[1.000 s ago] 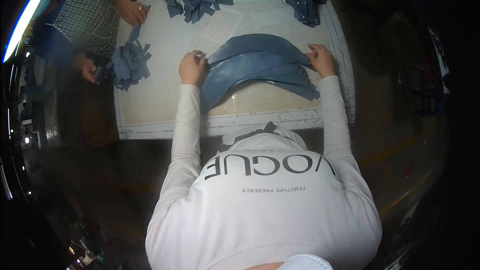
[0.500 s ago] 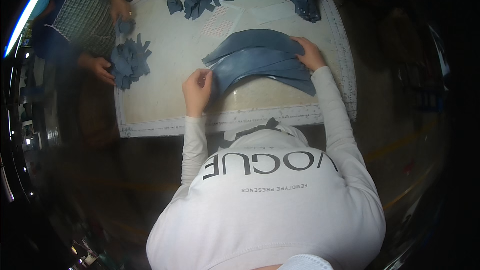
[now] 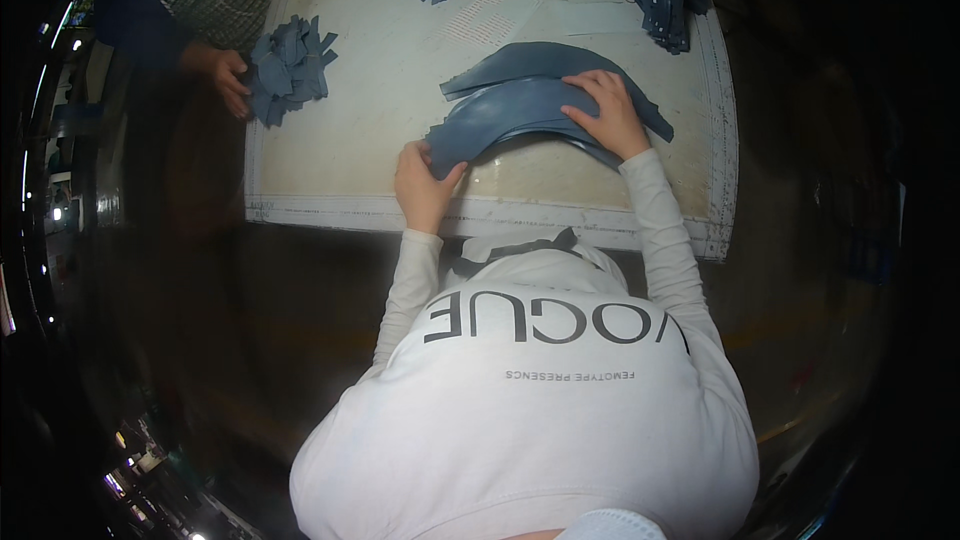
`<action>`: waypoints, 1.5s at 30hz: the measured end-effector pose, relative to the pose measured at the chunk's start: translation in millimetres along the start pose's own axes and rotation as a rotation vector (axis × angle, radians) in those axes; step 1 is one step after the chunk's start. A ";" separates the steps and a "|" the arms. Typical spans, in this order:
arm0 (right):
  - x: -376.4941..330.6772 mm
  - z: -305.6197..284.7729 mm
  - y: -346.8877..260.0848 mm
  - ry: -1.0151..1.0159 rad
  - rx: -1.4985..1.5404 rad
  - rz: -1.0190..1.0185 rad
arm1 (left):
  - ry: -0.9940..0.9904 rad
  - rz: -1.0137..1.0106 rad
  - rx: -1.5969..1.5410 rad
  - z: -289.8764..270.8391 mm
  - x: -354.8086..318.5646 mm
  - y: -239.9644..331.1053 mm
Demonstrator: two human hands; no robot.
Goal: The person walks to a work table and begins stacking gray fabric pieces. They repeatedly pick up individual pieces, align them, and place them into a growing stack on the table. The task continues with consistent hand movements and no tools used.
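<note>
Left hand (image 3: pixel 425 180) drawn nearer, gripping the curved blue stack's (image 3: pixel 520 110) end, right hand (image 3: pixel 605 115) slid inward

Both my arms: white-sleeved, extended forward, elbows bent. My left hand (image 3: pixel 424 180): fingers curled, thumb raised beside them, closed in a pinch. My right hand (image 3: pixel 606 112): palm down, fingers spread flat and pointing left, pressing downward.

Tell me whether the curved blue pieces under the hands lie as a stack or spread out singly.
Stacked. The curved blue pieces overlap in layers, edges fanned; the left hand grips one end and the right hand presses on top.
</note>
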State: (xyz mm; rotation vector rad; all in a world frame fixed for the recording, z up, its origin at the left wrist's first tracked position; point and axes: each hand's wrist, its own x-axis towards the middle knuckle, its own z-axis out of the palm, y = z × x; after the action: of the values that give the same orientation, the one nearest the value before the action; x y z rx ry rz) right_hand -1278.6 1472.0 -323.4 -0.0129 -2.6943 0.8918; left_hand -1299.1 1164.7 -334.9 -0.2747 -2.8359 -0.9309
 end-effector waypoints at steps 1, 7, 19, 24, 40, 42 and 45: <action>2.7 2.0 -1.6 0.022 0.006 -0.034 | 0.033 0.010 -0.003 0.4 -1.0 -2.0; 7.3 -2.6 -11.0 0.112 0.029 -0.107 | 0.025 0.035 -0.042 -1.4 -1.1 -12.6; -28.7 -15.4 -27.5 0.182 0.011 -0.112 | 0.145 0.320 0.036 10.7 4.9 10.1; -17.6 -5.8 -27.0 0.332 -0.018 -0.160 | 0.089 0.243 -0.044 10.7 10.9 8.6; -16.5 -2.8 -8.9 0.357 -0.036 -0.117 | -0.016 0.067 -0.635 7.7 16.1 0.7; -32.9 -14.5 -9.8 0.219 0.132 -0.014 | -0.203 -0.043 -0.825 0.7 13.8 -4.5; -61.4 -23.4 -12.0 0.087 0.330 0.109 | -0.452 -0.136 -0.940 -9.8 2.1 -5.9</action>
State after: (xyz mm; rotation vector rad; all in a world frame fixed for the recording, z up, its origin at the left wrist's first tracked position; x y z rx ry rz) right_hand -1212.2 1469.6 -315.8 -0.1242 -2.4548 1.3263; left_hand -1301.7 1154.5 -330.0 -0.4247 -2.5316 -2.4513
